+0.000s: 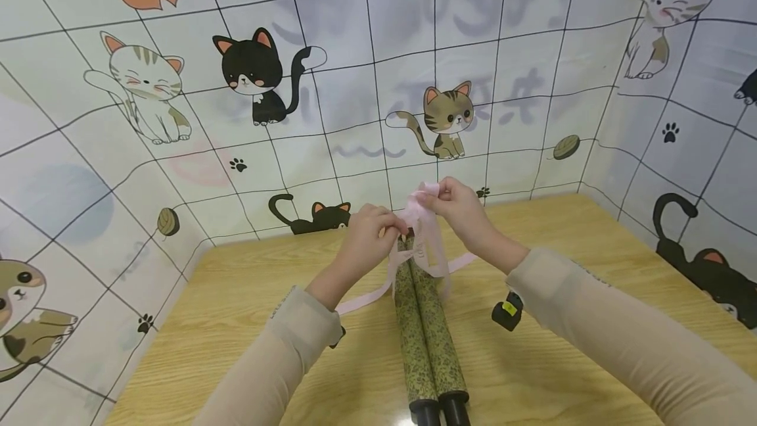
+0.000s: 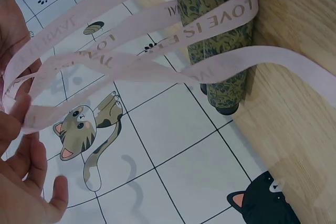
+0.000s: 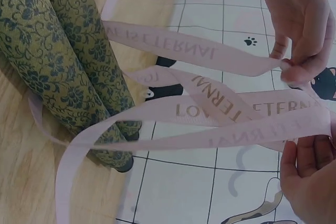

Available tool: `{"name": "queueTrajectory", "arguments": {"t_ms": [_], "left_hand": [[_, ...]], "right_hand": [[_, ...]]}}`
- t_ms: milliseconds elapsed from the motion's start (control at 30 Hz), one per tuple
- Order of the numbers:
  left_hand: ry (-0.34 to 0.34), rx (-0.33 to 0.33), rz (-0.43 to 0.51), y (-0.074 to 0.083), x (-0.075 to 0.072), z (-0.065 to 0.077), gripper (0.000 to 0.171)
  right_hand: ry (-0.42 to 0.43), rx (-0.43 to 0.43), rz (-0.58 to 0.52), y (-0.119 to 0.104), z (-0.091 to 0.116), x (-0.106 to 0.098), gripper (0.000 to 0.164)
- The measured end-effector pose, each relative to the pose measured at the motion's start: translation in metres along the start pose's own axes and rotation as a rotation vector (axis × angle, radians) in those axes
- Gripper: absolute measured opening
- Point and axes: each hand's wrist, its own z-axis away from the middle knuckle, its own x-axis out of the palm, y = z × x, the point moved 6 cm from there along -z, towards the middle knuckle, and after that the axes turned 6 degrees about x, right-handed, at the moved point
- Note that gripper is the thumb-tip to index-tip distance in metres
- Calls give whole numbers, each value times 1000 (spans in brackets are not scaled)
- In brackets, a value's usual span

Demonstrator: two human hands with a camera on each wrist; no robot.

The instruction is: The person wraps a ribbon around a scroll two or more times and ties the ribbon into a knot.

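Pink ribbon (image 1: 434,252) with gold "LOVE IS ETERNAL" lettering wraps round two rolled scrolls (image 1: 430,331) and rises in loops above their far end. The scrolls lie side by side, covered in green floral fabric, with black knobs at the near end. My left hand (image 1: 371,235) pinches the ribbon just above the scrolls' far end. Higher and to the right, my right hand (image 1: 464,212) pinches a ribbon loop between thumb and fingers. Several ribbon strands (image 3: 163,45) stretch from the scrolls (image 3: 63,51) to the hands in the right wrist view.
A wood-grain table (image 1: 254,321) lies under the scrolls, and ribbon tails spread to both sides on it. Behind and beside it stands a white gridded backdrop (image 1: 349,71) with cartoon cats. A small black object (image 1: 507,312) with a yellow mark is by the right cuff.
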Motion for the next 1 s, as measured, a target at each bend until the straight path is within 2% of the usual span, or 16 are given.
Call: {"name": "queueTrajectory", "arguments": {"t_ms": [67,133,233,333,433,600,633,733,833,900,1000], "left_hand": [[-8,-30,-66,-1,1,1,26],[-25,-66,-51,-3,3,0,26],[-43,-140,98,-6,8,-1,36],[-29,-220,273,-11,12,-4,42],[-6,-280,381,-14,14,-6,38],[25,-343,537,-19,15,-7,33],[26,-358,575,-17,12,-7,32],[55,-384,675,-19,9,-6,30],[83,-392,752,-20,4,-4,23],[117,-404,769,-25,3,-3,19],[145,-419,786,-30,-3,-1,17]], "right_hand": [[-13,25,-22,4,0,1,36],[-27,40,-49,6,0,3,36],[-40,37,-100,6,0,6,34],[-40,19,-138,3,1,7,30],[-26,8,-155,1,1,8,27],[22,3,-183,0,2,4,29],[33,11,-197,0,2,3,29],[18,40,-345,0,2,0,25],[-32,59,-562,-5,1,-1,18],[-74,57,-694,-9,0,-3,15],[-97,55,-811,-12,0,-6,15]]}}
